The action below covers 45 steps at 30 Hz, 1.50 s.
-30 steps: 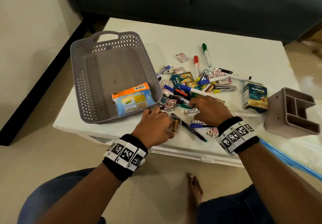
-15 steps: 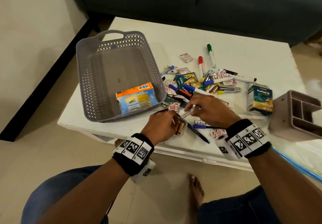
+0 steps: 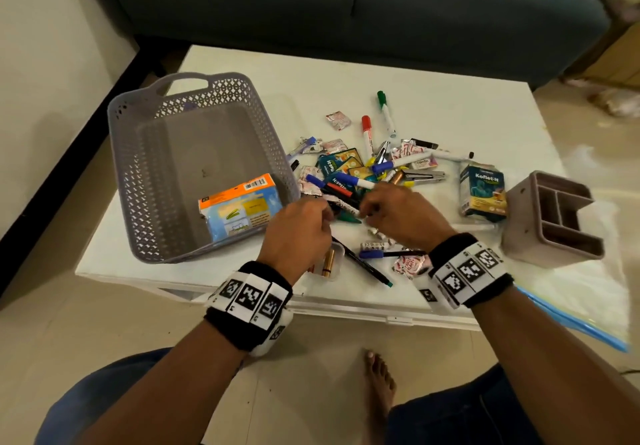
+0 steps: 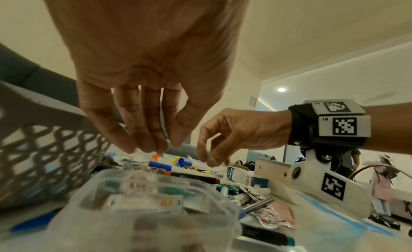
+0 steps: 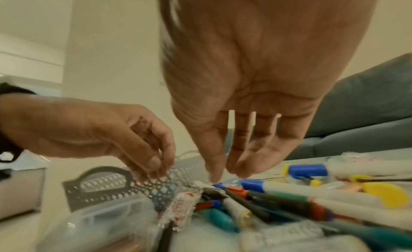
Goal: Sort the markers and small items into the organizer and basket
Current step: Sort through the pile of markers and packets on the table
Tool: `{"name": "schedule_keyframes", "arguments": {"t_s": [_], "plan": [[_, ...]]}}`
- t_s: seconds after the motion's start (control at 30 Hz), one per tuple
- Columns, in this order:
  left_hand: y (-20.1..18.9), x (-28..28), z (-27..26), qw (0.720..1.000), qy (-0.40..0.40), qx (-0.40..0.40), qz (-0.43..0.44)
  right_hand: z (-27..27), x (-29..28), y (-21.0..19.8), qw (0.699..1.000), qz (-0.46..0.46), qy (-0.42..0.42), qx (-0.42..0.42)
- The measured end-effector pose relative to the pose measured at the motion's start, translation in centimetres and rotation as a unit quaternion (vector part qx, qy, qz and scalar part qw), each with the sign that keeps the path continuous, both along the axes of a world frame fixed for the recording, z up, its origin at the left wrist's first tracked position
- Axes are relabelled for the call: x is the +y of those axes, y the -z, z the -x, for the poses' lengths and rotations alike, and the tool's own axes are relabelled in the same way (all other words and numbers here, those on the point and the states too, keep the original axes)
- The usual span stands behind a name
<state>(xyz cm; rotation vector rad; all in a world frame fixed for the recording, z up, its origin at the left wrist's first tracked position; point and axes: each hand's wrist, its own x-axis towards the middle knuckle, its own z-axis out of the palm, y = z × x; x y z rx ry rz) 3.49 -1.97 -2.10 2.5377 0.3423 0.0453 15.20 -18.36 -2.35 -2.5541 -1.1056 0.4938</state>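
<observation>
Loose markers (image 3: 367,133), pens and foil wrappers lie heaped in the middle of the white table (image 3: 450,105). To the left stands a grey mesh basket (image 3: 270,147) with an orange and blue box (image 3: 242,205) inside. A mauve organizer (image 3: 526,230) lies on its side at the right. Both hands hover over the near edge of the heap. My right hand (image 3: 367,211) (image 5: 223,176) pinches one end of a small white marker (image 5: 200,183). My left hand (image 3: 323,207) (image 4: 156,147) has thumb and fingertips bunched just above a wrapper, with nothing seen between them.
A clear battery case (image 3: 329,261) sits at the table's front edge below my left wrist, beside a black pen (image 3: 363,264). A Koflet box (image 3: 485,192) stands between the heap and the organizer. A dark sofa (image 3: 346,5) runs behind the table.
My left hand has left the clear battery case and moved forward to the heap. My right hand picked the white marker off the table and carried it forward.
</observation>
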Motion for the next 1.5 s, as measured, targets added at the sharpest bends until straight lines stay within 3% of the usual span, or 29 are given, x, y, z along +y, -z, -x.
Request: {"name": "schedule_keyframes", "arguments": {"t_s": [0.1, 0.43, 0.73, 0.93, 1.07, 1.17, 1.33, 1.5], "plan": [[-0.3, -1.3, -1.6, 0.999, 0.044, -0.009, -0.011, -1.4, -2.1, 0.5, 0.995, 0.068, 0.057, -0.049], [0.4, -6.1, -5.2, 0.973, 0.164, 0.132, -0.092, -0.5, -3.6, 2.5, 0.981, 0.144, -0.012, -0.127], [1.5, -6.7, -5.0, 0.963, 0.173, 0.166, -0.126, -1.1, -3.9, 2.1, 0.992, 0.108, 0.015, -0.066], [0.7, -6.5, -5.4, 0.974, 0.138, 0.157, -0.088, -1.6, -4.1, 2.1, 0.99, 0.117, 0.017, -0.082], [-2.1, -4.4, -4.7, 0.995, 0.044, 0.091, -0.022, -1.9, -3.8, 1.4, 0.991, 0.117, 0.032, -0.058], [-3.9, -2.3, -2.2, 0.998, -0.037, 0.052, -0.025, -1.6, -3.6, 0.9, 0.993, 0.098, 0.038, -0.056], [-2.3, -1.2, 1.7, 0.98, -0.085, 0.14, -0.109, -0.7, -2.7, 0.6, 0.99, 0.119, 0.04, -0.057], [-0.4, -1.5, 3.2, 0.965, -0.083, 0.186, -0.165, -0.3, -2.2, 0.3, 0.994, 0.104, 0.036, -0.024]]}}
